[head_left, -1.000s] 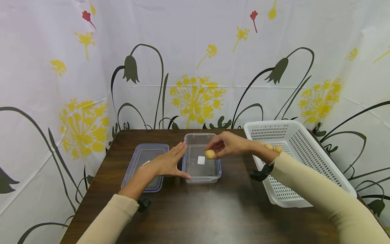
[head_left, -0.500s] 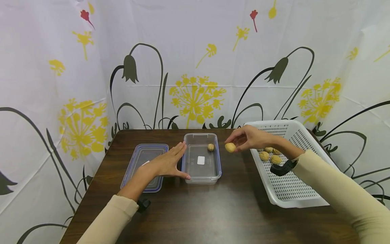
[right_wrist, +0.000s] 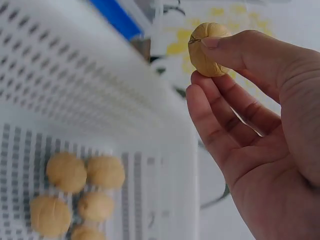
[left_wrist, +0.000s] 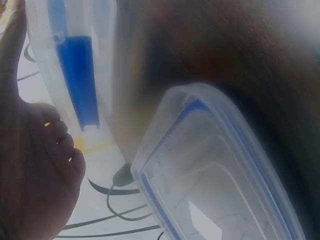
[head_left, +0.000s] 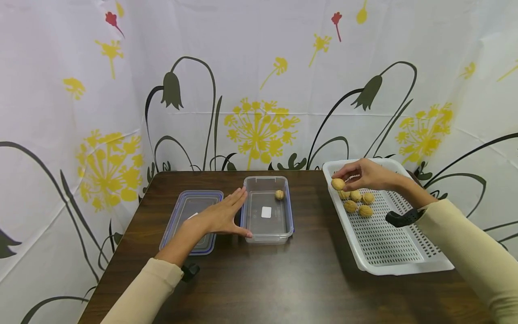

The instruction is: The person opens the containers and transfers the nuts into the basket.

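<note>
My right hand (head_left: 370, 174) pinches a walnut (head_left: 337, 184) between thumb and fingertips, above the left rim of a white perforated basket (head_left: 388, 243). In the right wrist view the pinched walnut (right_wrist: 209, 50) shows its seam near the thumb tip. Several walnuts (head_left: 365, 211) lie grouped in the basket's left part below that hand. A clear plastic container (head_left: 259, 225) stands mid-table, holding a single walnut (head_left: 279, 195) near its right wall. My left hand (head_left: 218, 218) rests with straight, spread fingers along the container's left side, near its blue clip (left_wrist: 80, 80).
A clear lid with a blue seal (head_left: 198, 200) lies left of the container, partly under my left forearm. Dark wooden table (head_left: 259, 283) surrounds them. A flower-print curtain (head_left: 259, 67) hangs behind the table.
My right hand has moved right with the walnut, from above the container to the basket's rim. The walnut inside the container has come into view. My left hand has stayed put.
</note>
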The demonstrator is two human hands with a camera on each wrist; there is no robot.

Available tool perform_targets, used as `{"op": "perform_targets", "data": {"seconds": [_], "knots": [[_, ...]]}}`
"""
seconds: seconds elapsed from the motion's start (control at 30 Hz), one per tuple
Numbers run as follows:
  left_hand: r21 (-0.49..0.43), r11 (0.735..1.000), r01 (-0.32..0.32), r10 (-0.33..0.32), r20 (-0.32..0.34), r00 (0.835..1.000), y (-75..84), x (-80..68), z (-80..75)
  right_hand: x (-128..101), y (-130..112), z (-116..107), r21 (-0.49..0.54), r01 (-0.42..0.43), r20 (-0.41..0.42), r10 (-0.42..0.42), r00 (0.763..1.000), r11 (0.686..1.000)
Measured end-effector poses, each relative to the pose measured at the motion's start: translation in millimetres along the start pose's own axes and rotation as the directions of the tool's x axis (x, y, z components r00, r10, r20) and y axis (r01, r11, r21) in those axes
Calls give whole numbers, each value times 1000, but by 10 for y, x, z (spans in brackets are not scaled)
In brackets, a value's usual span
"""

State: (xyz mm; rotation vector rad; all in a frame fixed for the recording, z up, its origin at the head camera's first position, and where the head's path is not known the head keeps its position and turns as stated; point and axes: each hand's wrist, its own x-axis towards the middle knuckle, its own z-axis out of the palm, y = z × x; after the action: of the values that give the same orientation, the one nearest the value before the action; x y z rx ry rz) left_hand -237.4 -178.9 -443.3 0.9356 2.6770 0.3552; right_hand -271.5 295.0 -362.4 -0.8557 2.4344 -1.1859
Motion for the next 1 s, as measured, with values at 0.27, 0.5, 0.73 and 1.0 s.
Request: {"op": "perform_targets", "data": {"seconds": [0.27,0.5,0.73,1.0], "knots": [[5,1000,11,-11,7,1000,4,-12,-21,-253,391,-128,-114,-127,-66,120,991,985],[2,1000,8,-8,13,1000,11,-16,-25,-374,734,-95,-195,-187,-70,176,982,963],[-7,1000,-2,2,5,1000,-15,15,-7,-385,827,-60,-197,-187,-79,174,981,963],[-3,1000,-2,3,8,1000,-2,-2,-10,-388,900,-3,-202,-191,-56,184,981,960]]}}
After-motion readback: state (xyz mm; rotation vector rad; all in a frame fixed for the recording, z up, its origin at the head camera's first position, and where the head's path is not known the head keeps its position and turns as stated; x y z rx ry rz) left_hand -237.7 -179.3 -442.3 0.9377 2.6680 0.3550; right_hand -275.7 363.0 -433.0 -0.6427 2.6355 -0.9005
